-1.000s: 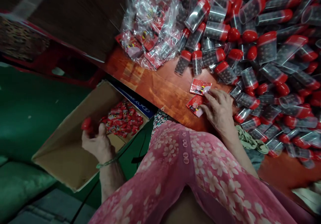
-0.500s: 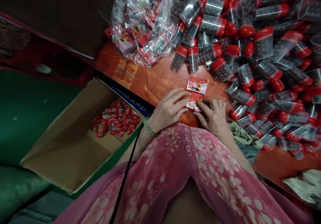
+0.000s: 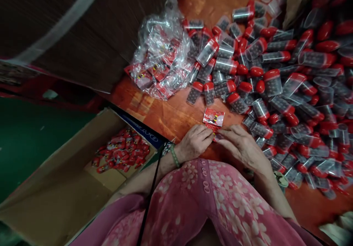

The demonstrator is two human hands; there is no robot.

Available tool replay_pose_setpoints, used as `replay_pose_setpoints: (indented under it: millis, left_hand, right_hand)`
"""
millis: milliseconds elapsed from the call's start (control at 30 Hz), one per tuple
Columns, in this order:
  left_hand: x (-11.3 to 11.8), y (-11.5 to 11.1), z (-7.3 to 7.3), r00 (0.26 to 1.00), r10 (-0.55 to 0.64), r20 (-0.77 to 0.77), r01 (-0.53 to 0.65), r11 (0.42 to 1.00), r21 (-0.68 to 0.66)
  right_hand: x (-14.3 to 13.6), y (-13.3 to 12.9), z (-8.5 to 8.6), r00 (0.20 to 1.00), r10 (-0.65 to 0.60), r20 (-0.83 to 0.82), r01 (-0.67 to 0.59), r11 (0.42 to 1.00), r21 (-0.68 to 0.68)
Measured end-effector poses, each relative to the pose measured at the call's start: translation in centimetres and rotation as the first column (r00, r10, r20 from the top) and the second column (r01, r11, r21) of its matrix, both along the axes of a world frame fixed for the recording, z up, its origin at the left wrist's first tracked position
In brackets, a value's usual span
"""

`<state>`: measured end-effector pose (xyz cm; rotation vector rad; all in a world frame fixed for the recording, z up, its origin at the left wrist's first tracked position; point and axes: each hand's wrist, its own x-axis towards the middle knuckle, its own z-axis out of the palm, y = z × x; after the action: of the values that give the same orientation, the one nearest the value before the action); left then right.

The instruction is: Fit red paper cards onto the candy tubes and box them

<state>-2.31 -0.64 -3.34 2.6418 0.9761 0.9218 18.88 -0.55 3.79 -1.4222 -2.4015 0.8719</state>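
Note:
A small red printed packet (image 3: pixel 211 127) lies on the table at its near edge, largely covered by fingers. My left hand (image 3: pixel 196 141), with a green bead bracelet at the wrist, has its fingers curled and closed on the packet's left side. From the other side, the fingertips of my right hand (image 3: pixel 241 145) press on the same packet. Just beyond it, touching or overlapping its top edge, a second flat red packet (image 3: pixel 214 117) with a printed picture lies on the table. What the fingertips do underneath is hidden.
A heap of clear tubes with red caps (image 3: pixel 273 84) covers the right side of the orange table (image 3: pixel 171 115). Plastic-wrapped red packets (image 3: pixel 162 62) lie at the back left. Low at left stands a cardboard box (image 3: pixel 63 187) holding small folded red packets (image 3: pixel 124 150).
The view has tilted up, so table and hands appear lower. My right hand now lies further over the packet, whose visible part is smaller. The second packet stays in place.

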Motion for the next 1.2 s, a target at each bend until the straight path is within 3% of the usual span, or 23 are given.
replay_pose_setpoints:
  millis: [100, 267, 400, 533, 700, 833, 900, 1033, 1200]
  left_hand:
    - [0.1, 0.1, -0.4, 0.999, 0.018, 0.032, -0.017, 0.999, -0.038]
    - [0.1, 0.2, -0.3, 0.999, -0.015, 0.037, 0.022, 0.980, -0.198]
    - [0.1, 0.4, -0.1, 0.993, -0.021, 0.116, 0.056, 0.949, -0.309]
    - [0.3, 0.6, -0.5, 0.969, 0.023, 0.246, 0.079, 0.914, -0.399]
    - [0.5, 0.8, -0.4, 0.900, 0.170, 0.402, 0.078, 0.844, -0.531]
    - [0.5, 1.0, -0.1, 0.797, 0.321, 0.511, 0.056, 0.803, -0.593]
    - [0.4, 1.1, 0.1, 0.764, 0.357, 0.537, 0.056, 0.793, -0.606]
    - [0.1, 1.2, 0.9, 0.755, 0.340, 0.560, 0.063, 0.813, -0.579]
    - [-0.1, 1.1, 2.2, 0.806, 0.205, 0.556, 0.089, 0.886, -0.455]
  right_hand:
    - [-1.3, 3.4, 0.4, 0.993, -0.096, -0.063, 0.103, 0.987, 0.124]
    - [-5.5, 8.2, -2.0, 0.948, -0.302, 0.105, 0.278, 0.941, 0.195]
    - [-7.2, 9.4, -3.6, 0.903, -0.368, 0.222, 0.330, 0.924, 0.191]
    - [-6.0, 9.6, -4.3, 0.932, -0.351, 0.093, 0.330, 0.925, 0.187]
    - [-2.2, 7.8, -2.3, 0.940, -0.315, -0.131, 0.327, 0.942, 0.080]
    - [1.2, 3.9, -0.4, 0.872, -0.343, -0.349, 0.358, 0.933, -0.022]
    - [2.6, 1.9, 0.1, 0.843, -0.377, -0.383, 0.378, 0.923, -0.075]
    - [3.8, -0.7, 1.1, 0.860, -0.373, -0.347, 0.374, 0.925, -0.068]
    - [3.4, -1.3, 2.5, 0.917, -0.263, -0.301, 0.260, 0.964, -0.052]
